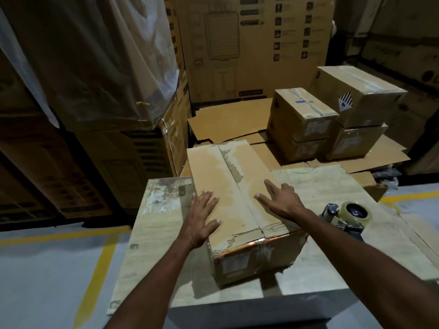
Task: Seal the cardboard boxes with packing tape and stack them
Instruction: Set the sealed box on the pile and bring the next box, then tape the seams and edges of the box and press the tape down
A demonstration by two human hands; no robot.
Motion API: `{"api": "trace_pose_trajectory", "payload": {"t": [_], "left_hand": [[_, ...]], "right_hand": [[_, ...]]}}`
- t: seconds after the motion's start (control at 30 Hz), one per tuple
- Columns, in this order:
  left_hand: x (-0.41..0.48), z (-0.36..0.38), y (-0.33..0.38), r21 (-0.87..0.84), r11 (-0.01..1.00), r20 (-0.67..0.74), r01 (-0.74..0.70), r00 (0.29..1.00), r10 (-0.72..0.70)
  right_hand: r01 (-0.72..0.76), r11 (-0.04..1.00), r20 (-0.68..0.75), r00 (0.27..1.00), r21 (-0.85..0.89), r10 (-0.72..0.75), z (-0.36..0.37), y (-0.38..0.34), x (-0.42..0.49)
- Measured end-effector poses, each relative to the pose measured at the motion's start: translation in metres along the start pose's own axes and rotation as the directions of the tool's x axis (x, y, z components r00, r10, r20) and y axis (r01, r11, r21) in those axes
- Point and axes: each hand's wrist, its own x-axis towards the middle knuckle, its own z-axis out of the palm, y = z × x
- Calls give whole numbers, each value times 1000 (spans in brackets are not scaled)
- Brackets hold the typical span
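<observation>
A worn cardboard box (228, 176) lies on a pale table (161, 224), its two top flaps folded down and meeting at a centre seam. My left hand (202, 217) presses flat on the left flap with straight fingers. My right hand (280, 200) presses flat on the right flap, fingers spread. A tape dispenser (349, 214) with a roll of clear tape rests on the table to the right of the box, untouched. Behind the table, several taped boxes (306, 115) stand stacked in two piles on flattened cardboard.
Flattened cardboard sheets (228, 119) cover the floor beyond the table. Tall printed cartons (251, 43) wall in the back and left, one draped in plastic film (95, 67). Yellow lines (95, 281) mark the grey floor at left and right.
</observation>
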Motion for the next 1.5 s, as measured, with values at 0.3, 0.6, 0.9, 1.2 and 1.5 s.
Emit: {"api": "trace_pose_trajectory", "payload": {"t": [0.3, 0.6, 0.9, 1.2, 1.5], "left_hand": [[-4, 33, 47, 0, 991, -138, 130, 982, -129], [6, 34, 86, 180, 978, -185, 109, 980, -75], [39, 21, 98, 382, 902, -89, 201, 980, -181], [78, 65, 138, 269, 947, -22, 172, 985, -173], [106, 94, 174, 267, 963, 328, 33, 937, -123]], "right_hand": [[-45, 984, 9, 999, -174, 47, -14, 20, 11], [-135, 980, -68, 990, -146, 126, -7, 49, -4], [-14, 992, -13, 1000, -125, 13, -12, 65, -9], [75, 951, -185, 982, 301, -19, -29, 125, -27], [-147, 687, -298, 823, 712, 484, -8, 248, -56]]}}
